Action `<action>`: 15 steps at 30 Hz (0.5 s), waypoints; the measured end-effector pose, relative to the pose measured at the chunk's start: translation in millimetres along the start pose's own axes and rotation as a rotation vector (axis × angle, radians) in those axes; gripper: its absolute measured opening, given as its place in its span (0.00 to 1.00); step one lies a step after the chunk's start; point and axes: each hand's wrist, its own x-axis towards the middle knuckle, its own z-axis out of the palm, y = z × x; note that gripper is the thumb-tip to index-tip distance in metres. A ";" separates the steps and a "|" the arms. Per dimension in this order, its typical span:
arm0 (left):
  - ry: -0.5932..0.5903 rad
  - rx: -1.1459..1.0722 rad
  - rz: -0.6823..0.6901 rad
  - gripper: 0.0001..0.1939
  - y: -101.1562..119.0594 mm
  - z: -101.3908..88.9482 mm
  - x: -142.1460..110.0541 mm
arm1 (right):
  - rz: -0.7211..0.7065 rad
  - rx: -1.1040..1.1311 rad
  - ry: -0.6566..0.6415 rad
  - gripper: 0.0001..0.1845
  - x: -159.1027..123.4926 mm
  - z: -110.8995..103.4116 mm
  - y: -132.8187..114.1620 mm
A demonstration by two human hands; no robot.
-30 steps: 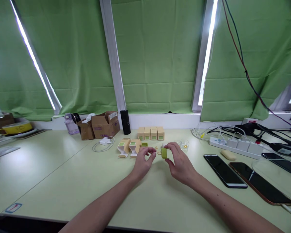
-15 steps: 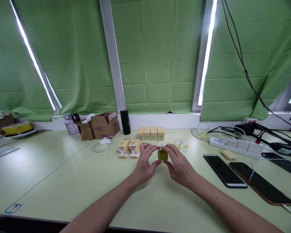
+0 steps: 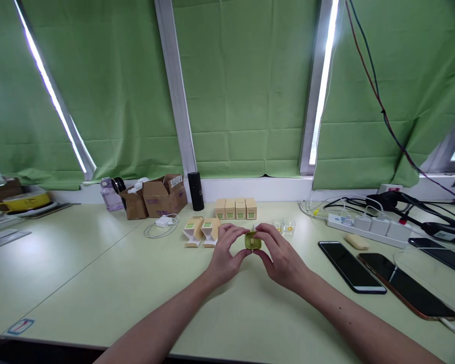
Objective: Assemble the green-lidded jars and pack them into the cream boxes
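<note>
- Green curtains (image 3: 246,91) hang across the windows behind everything, between pale slanted frames.
- The pale table (image 3: 98,283) runs below them, a straight seam crossing its left part.
- A brown carton (image 3: 165,199) stands towards the back, flaps raised, left of a black cylinder (image 3: 195,191) that is upright near the wall.
- A white-edged phone (image 3: 352,267) lies flat to the right, with a second phone (image 3: 405,285) just beside it.
- The left hand (image 3: 227,258) and right hand (image 3: 282,258) meet above the table, each with thumb and fingertips clamped on the green piece (image 3: 253,241).
- Two opened boxes (image 3: 211,231) sit side by side just beyond and left of the left hand.
- Four small tan boxes (image 3: 240,208) stand in a row behind the hands.
- Clear cups (image 3: 289,226), with yellow showing in them, stand just beyond the right hand.
- The green piece is squarish, between both hands, its recessed side facing the camera; a paler shape inside is too small to identify.
</note>
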 end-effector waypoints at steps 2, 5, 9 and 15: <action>0.013 -0.003 0.007 0.19 0.4 -0.3 0.0 | -0.003 -0.023 -0.003 0.17 0.7 -0.7 -0.1; 0.021 0.000 0.013 0.20 0.4 -0.5 -0.3 | -0.006 -0.042 -0.002 0.16 2.0 -1.6 -0.9; 0.030 0.015 0.030 0.21 -0.4 -0.2 -0.9 | -0.029 -0.049 0.001 0.17 3.1 -2.0 -2.2; 0.047 0.028 0.059 0.21 -0.5 0.2 -0.8 | -0.048 -0.061 0.008 0.15 3.1 -2.0 -2.7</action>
